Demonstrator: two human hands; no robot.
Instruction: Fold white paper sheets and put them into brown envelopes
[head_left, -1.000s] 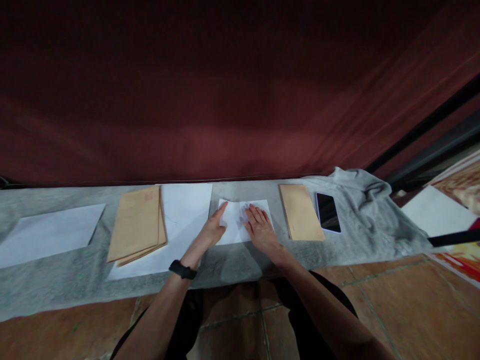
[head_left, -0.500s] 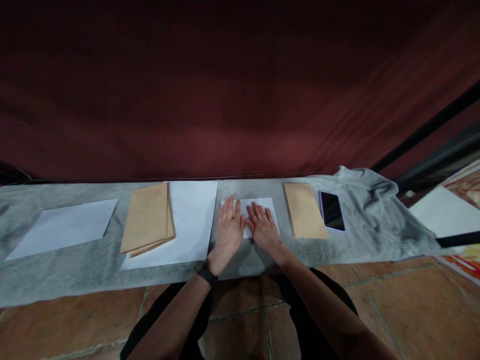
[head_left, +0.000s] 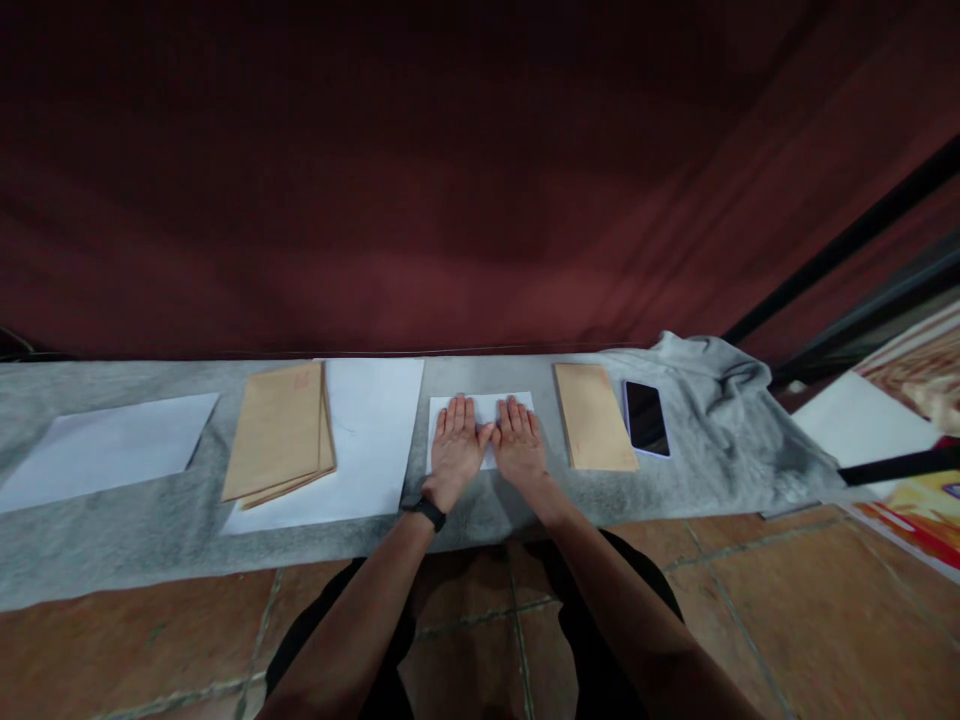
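Note:
A small white sheet of paper [head_left: 486, 408], perhaps folded, lies on the grey cloth in front of me. My left hand [head_left: 456, 447] rests flat on its left part, palm down with fingers stretched out. On its right part my right hand [head_left: 519, 440] lies flat too, the two thumbs nearly touching. Both palms hide much of the paper. To the right is a stack of brown envelopes [head_left: 596, 415]. Left of my hands, more brown envelopes [head_left: 277, 430] sit fanned slightly on a larger white sheet [head_left: 375, 430].
A phone [head_left: 646, 418] lies right of the envelope stack. At the far left is another stack of white paper [head_left: 112, 445]. The grey cloth [head_left: 720, 430] bunches up at the right end. Behind hangs a dark red curtain [head_left: 480, 200]; a tiled floor [head_left: 787, 590] shows below.
My left hand has turned straighter and settled flat on the left of the small paper. My right hand stays flat on the right side. The whole view has shifted slightly.

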